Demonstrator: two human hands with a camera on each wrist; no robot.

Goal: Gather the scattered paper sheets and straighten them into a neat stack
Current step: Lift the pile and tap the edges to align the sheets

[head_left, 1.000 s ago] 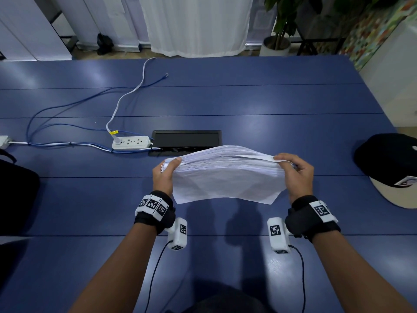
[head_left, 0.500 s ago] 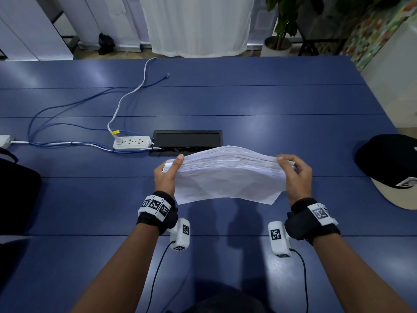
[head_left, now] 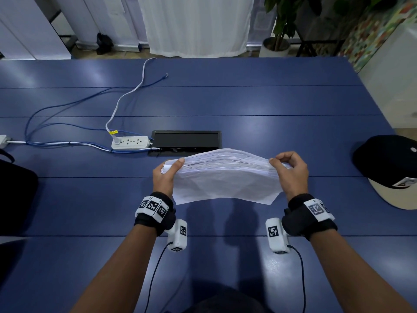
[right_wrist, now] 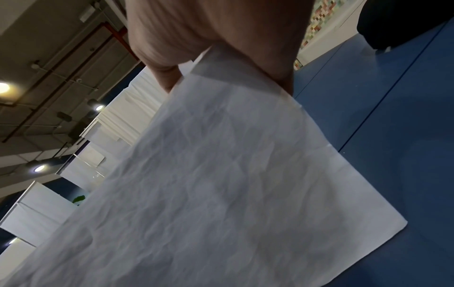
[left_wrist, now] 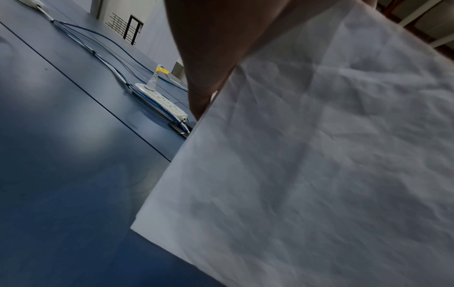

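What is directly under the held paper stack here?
Under the paper stack, held by left hand and right hand, only bare blue table and shadow show. The stack's far side is hidden.

The person is wearing a black wrist strap (head_left: 155, 213) on each bare forearm, each carrying white blocks printed with black square markers. A white camera unit (head_left: 178, 234) is hanging under each wrist, trailing a thin black cable (head_left: 153, 274).

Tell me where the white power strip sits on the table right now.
In the head view, the power strip lies left of centre on the blue table, touching the left end of the black cable hatch, just beyond the left hand.
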